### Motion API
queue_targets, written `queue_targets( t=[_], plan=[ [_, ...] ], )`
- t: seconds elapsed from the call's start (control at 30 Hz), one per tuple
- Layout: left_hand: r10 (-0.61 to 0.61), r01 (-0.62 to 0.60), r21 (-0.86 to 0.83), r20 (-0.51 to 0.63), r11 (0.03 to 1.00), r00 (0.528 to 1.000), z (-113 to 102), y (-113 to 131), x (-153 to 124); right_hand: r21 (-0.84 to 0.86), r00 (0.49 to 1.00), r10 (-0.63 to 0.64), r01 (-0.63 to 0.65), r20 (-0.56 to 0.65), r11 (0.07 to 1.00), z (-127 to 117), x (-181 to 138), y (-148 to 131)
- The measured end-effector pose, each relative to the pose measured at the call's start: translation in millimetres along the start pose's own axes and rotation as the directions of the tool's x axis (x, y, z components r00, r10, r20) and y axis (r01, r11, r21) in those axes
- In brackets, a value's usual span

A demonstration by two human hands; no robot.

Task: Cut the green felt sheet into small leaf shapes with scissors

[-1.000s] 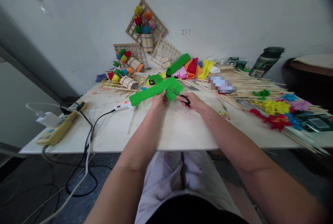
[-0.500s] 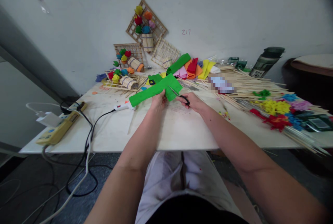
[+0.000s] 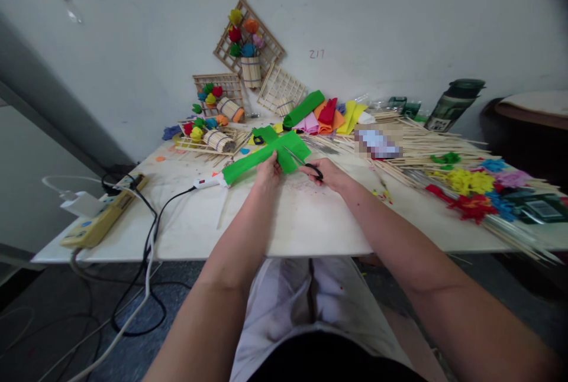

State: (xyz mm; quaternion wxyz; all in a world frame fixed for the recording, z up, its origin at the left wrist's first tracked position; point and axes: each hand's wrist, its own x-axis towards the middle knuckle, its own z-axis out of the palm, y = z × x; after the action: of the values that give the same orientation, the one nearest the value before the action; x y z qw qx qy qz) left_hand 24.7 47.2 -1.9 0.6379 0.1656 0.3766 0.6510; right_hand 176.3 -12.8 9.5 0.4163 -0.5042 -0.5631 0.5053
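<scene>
A strip of green crepe paper (image 3: 248, 164) is pinched in my left hand (image 3: 269, 170), its long end reaching left over a white glue gun (image 3: 210, 181). My right hand (image 3: 327, 174) grips black-handled scissors (image 3: 314, 171), fingers in the loops. The blades point up and left against the wider right part of the green paper, close to my left fingertips. Beyond my hands, a rolled piece of green paper (image 3: 304, 109) lies beside folded red, orange, pink and yellow paper (image 3: 351, 117).
Bamboo lattice panels with paper flowers (image 3: 249, 39) lean on the wall. Thin wooden sticks (image 3: 426, 139) and colourful paper pieces (image 3: 470, 184) cover the right side. A dark bottle (image 3: 455, 105) stands behind them. A yellow power strip (image 3: 104, 213) with cords lies left.
The scissor blades have moved slightly further up and left into the green paper. The paper's left end has tilted and shifted a little, and my left hand has shifted slightly left.
</scene>
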Motion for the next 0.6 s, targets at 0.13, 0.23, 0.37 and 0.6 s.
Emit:
queue_targets(
  t=[0.13,0.23,0.37,0.6],
  plan=[
    [0.007,-0.007,-0.013,-0.008,1.000,1.000,0.6,-0.6,0.2,0.007,1.000,0.021,-0.021,-0.021,1.000,1.4,0.9,-0.7],
    [0.004,-0.004,-0.014,-0.012,1.000,1.000,1.2,-0.5,-0.8,-0.008,0.998,0.010,-0.010,-0.062,1.000,2.8,2.8,0.6],
    [-0.002,0.002,-0.019,-0.002,1.000,1.000,2.0,-0.9,-1.9,-0.048,0.997,-0.004,0.001,-0.078,0.999,4.2,5.9,4.4],
    [-0.004,0.004,-0.003,0.012,1.000,1.000,1.0,-1.9,0.9,-0.076,0.999,-0.019,0.016,-0.033,0.997,1.6,6.8,6.4]
  ],
)
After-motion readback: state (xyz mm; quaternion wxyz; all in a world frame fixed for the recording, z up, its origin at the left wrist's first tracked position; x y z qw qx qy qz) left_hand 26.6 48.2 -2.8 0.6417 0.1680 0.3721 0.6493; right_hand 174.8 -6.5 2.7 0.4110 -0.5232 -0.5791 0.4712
